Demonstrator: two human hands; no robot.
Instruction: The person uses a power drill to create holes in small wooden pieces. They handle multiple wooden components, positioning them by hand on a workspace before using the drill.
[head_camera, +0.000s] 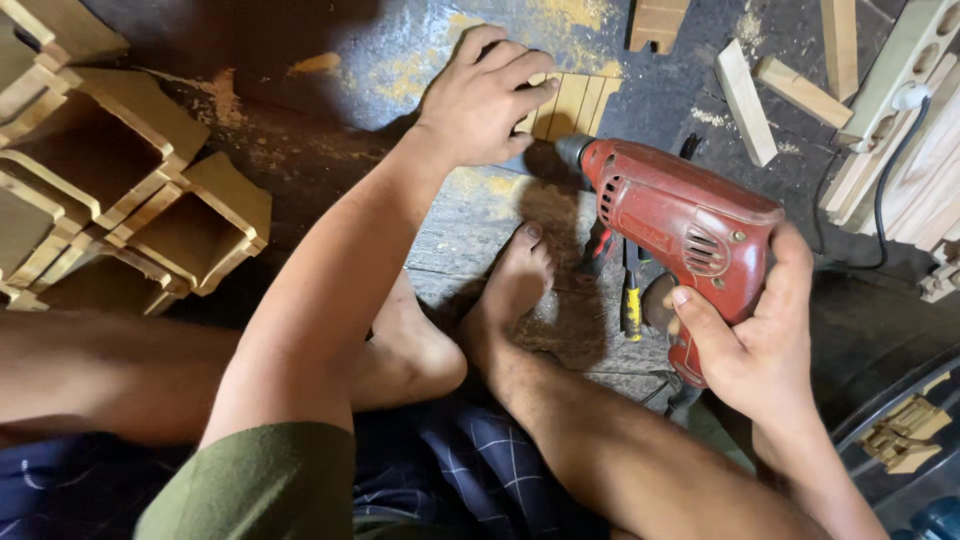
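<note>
Gripping red electric drill (680, 225) with right hand (755, 335), fingers wrapped round its handle, nose pointing at the slatted wooden piece (572, 103) on the dusty floor (440, 60). Left hand (482, 98) flat on that piece, fingers spread, pinning it down. Bare foot (515, 280) just below. Stacked wooden boxes (120, 190) at left.

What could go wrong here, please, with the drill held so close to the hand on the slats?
The left hand presses the wooden slats right beside the red drill tip, so a slip might hit fingers. The bare foot lies under the drill. Sawdust could let the slats slide.
</note>
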